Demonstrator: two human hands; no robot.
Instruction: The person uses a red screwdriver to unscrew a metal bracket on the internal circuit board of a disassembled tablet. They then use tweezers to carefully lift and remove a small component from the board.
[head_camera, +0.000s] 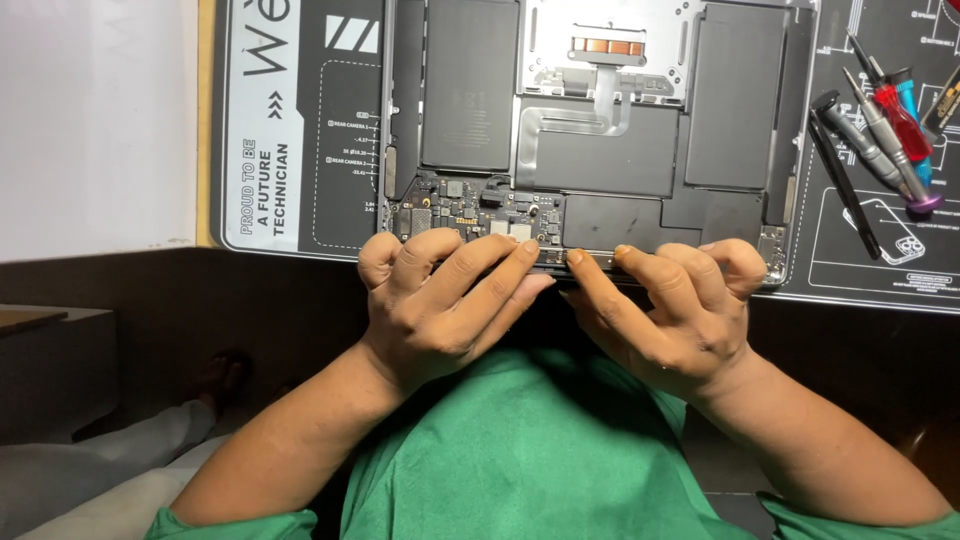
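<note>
I see an opened laptop (600, 130) lying bottom-up on a dark repair mat (300, 150), and I place everything else against it; my left hand (440, 300) and my right hand (665, 310) both sit at the laptop's near edge, just below the logic board (470, 210), which fills the near-left part of the shell; the dark battery cells (470, 95) lie beyond the board and off to its right. The left fingers (490, 265) are curled together and pressed on the near edge strip; the right fingers (600, 275) are drawn together there too, tips almost meeting the left ones; whether they pinch some small part I cannot tell, since the hands cover it. I judge the shell stiff and fairly light, safe to steady by its metal rim; the board and the flat ribbon cable (580, 115) above it look fragile and thin, so I would grip only edges and never flex them; the battery cells look soft-skinned and should not be prodded. A cluster of screwdrivers (890, 130) rests on the mat right of the laptop.
</note>
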